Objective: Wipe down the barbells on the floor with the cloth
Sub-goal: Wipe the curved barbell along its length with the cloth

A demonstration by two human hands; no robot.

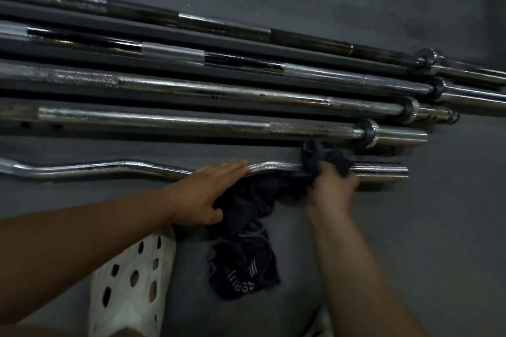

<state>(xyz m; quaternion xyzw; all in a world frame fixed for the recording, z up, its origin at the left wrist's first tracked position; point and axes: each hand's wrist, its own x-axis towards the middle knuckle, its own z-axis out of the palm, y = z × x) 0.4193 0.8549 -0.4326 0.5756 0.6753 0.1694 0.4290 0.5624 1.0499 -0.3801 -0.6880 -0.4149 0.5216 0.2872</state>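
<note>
Several chrome barbells lie side by side on the dark floor. Nearest me is a curl bar [90,169] with a wavy shaft. My left hand [202,194] lies flat on its shaft, fingers stretched out, thumb on the dark cloth [246,254]. My right hand [331,186] is blurred and closed on a bunch of the same cloth, pressed around the curl bar near its right sleeve [383,171]. The rest of the cloth trails down to the floor between my arms. Behind it lies a straight barbell [191,122], then others further back.
A white perforated shoe [131,282] on my foot sits at the lower left, close to the cloth. The further barbells [219,90] run left to right with collars at the right end. Grey rubber floor [438,227] extends to the right.
</note>
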